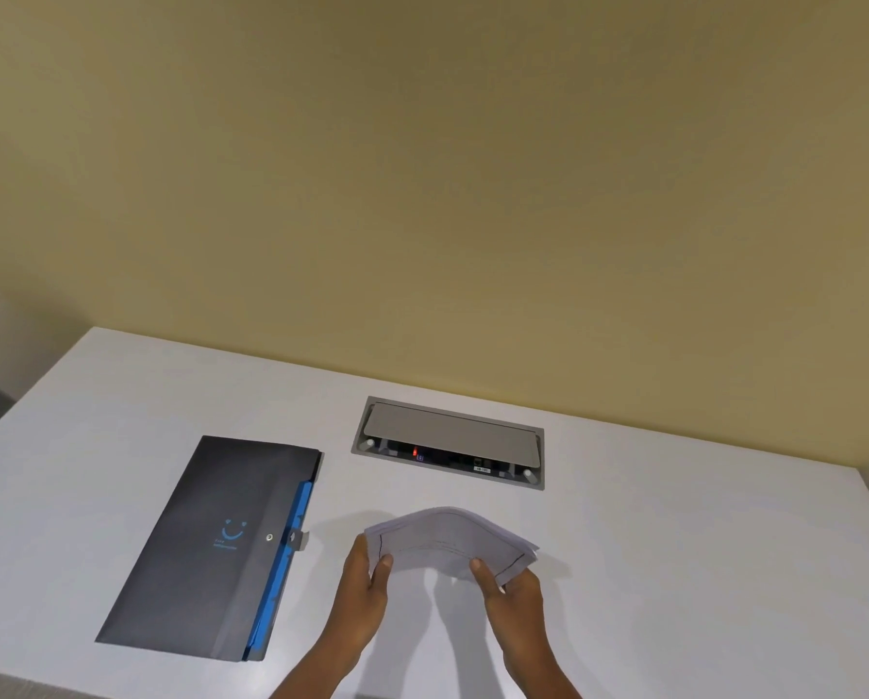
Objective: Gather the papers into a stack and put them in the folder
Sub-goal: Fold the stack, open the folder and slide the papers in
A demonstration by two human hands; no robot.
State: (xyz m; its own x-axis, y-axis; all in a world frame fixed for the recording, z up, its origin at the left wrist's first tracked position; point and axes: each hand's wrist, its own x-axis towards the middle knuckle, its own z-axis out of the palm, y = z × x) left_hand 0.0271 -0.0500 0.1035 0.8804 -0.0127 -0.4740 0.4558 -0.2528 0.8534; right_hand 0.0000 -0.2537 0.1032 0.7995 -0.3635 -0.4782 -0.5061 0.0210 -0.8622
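Note:
A stack of white papers [447,539] with thin pen lines is held above the white table, bowed upward in the middle. My left hand [369,580] grips its left end, thumb on top. My right hand [515,592] grips its right end the same way. A dark grey folder [210,547] with a blue inner edge, a blue smiley print and a snap button lies flat and closed on the table, to the left of my hands.
A grey cable and socket box [447,441] is recessed in the white table [674,547] behind the papers, its lid partly raised. A yellow wall stands right behind the table. The table's left edge drops off at far left.

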